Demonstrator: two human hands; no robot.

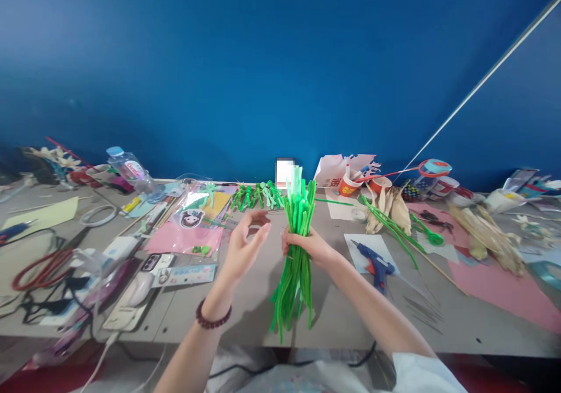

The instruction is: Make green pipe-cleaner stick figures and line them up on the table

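Note:
My right hand (309,246) is wrapped round the middle of a thick bundle of green pipe cleaners (295,282). The bundle stands upright over the table's front part, its lighter tips fanned at the top and its lower ends hanging loose. To the left of it, my left hand (246,242) is held in the air, thumb and fingers curved apart with nothing between them. Behind the hands, several small green pipe-cleaner shapes (258,195) lie in a row near the wall.
At right, a blue glue gun (376,264) rests on white paper, near dried husks (385,212) and paper cups (349,184). At left are pink sheets (164,238), a water bottle (134,171), a power strip (116,253) and cables. A blue wall (263,77) closes the back.

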